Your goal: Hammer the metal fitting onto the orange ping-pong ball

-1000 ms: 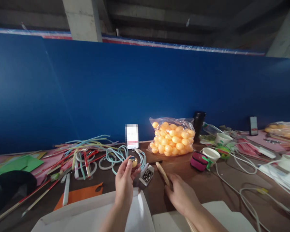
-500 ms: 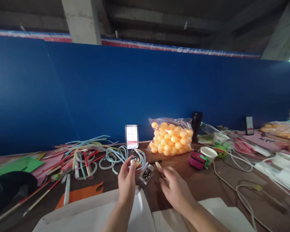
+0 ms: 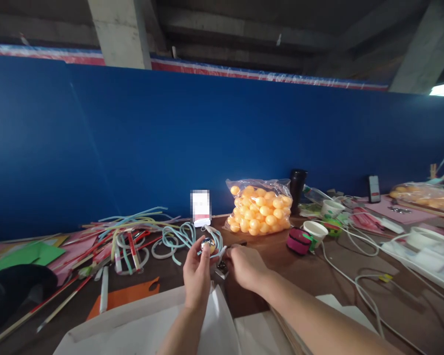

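Between the thumb and fingers of my left hand (image 3: pixel 197 274) is a shiny silver ball (image 3: pixel 207 243), raised over the table. My right hand (image 3: pixel 248 266) is closed over the right side of a small open box (image 3: pixel 222 274) with small dark metal pieces in it. What its fingertips pinch is hidden now. Coiled pale blue tubing (image 3: pixel 185 235) lies just behind my left hand. A white sheet (image 3: pixel 144 328) is spread beneath my forearms.
Behind stand a bag of orange balls (image 3: pixel 259 212), a white phone-like screen (image 3: pixel 201 208) and a black bottle (image 3: pixel 298 190). Rightward are a magenta pouch (image 3: pixel 299 241), a paper cup (image 3: pixel 315 231) and white cables (image 3: pixel 336 274). Sticks (image 3: pixel 59 301) and orange paper (image 3: pixel 128 297) lie left.
My right hand has moved left to the small box, and the pale piece that stuck out of its fingers is now hidden. My left hand still holds the silver ball.
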### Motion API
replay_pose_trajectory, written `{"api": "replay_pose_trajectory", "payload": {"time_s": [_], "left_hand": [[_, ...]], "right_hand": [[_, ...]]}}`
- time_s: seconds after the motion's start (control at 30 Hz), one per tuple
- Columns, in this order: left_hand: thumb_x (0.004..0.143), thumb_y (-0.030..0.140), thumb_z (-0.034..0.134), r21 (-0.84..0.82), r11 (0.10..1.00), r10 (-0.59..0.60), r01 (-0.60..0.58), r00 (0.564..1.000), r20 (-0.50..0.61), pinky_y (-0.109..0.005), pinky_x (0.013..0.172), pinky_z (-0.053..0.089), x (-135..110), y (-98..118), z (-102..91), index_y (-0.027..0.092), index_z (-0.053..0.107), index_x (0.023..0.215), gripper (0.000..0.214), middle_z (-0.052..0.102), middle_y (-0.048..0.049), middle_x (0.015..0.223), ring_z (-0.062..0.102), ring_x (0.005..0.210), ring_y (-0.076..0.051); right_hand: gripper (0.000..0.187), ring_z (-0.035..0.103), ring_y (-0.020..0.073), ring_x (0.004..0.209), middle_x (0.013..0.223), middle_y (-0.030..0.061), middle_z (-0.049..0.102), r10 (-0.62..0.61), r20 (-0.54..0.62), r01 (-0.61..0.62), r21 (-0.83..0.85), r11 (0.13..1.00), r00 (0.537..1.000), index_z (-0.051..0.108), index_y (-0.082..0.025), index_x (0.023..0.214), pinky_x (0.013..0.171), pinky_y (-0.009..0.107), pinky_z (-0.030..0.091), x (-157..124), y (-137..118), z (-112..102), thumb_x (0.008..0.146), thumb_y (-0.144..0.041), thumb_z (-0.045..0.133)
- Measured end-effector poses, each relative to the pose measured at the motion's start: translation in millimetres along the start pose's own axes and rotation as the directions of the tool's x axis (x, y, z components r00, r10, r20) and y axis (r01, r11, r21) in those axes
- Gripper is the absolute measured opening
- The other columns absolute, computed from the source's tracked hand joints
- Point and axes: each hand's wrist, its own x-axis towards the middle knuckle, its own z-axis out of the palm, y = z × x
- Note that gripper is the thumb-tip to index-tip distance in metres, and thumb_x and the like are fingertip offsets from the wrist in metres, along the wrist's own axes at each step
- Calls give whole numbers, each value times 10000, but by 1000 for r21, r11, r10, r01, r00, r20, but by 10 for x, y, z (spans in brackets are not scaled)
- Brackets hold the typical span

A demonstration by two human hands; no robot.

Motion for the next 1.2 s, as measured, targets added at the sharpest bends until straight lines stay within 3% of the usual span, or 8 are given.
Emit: {"api": "replay_pose_trajectory", "payload": {"time_s": [0.1, 0.27, 0.7, 1.2], "left_hand": [[736, 442, 710, 0, 1000, 3, -3, 1000, 0, -337, 713, 582, 0, 1, 7, 152, 619, 1179, 537, 705, -74, 928, 700, 820, -214], [722, 448, 716, 3, 1000, -10, 10, 1000, -13, -328, 679, 576, -14, 39, 36, 150, 633, 1152, 529, 711, -83, 914, 699, 763, -206], [742, 442, 703, 10, 1000, -18, 18, 1000, -2, -335, 707, 578, -18, 32, 32, 155, 624, 1147, 503, 694, -92, 977, 698, 793, -208], [717, 471, 712, 6, 1000, -24, 24, 1000, -10, -341, 680, 573, -42, 78, 61, 149, 635, 1123, 524, 699, -66, 853, 688, 711, -199]], "right_hand": [[260, 646, 224, 979, 1189, 75, 624, 3, 83, 2, -51, 999, 997, 592, -180, 1181, 823, 413, 553, 105, -17, 44, 946, -289, 595], [270, 641, 233, 997, 1204, 78, 617, 30, 145, -14, -111, 994, 989, 587, -183, 1194, 831, 420, 550, 178, -59, 74, 943, -282, 597], [278, 643, 233, 990, 1199, 80, 618, 43, 156, -19, -157, 987, 987, 583, -174, 1198, 825, 424, 553, 159, -94, 59, 943, -283, 598], [275, 642, 233, 991, 1203, 81, 617, 37, 133, -22, -114, 993, 990, 583, -173, 1198, 828, 426, 552, 170, -98, 124, 945, -283, 593]]}}
